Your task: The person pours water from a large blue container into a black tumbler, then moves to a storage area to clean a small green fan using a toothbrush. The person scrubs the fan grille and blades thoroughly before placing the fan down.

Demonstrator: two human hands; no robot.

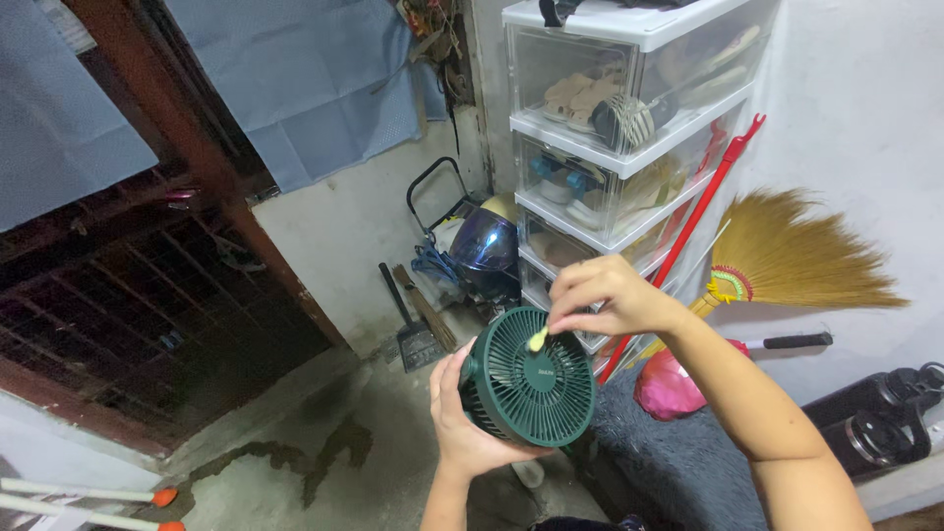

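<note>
Left hand (462, 418) is wrapped around the rim of a small dark green fan (531, 379), gripping it from the side and back, holding it up over the concrete floor (324, 472) with the round grille facing the camera. Right hand (605, 295) comes in from above, fingers pinched tight on a small pale yellow swab-like tool (538, 340), its tip touching the upper grille slats just above the hub. This looks like the cleaning stage, working dust out of the grille. The next move calls for a light drag along 1 slat while the left hand keeps the fan steady. Behind, clear plastic drawers (629, 128), a straw broom (787, 256) and a dustpan (418, 339).
</note>
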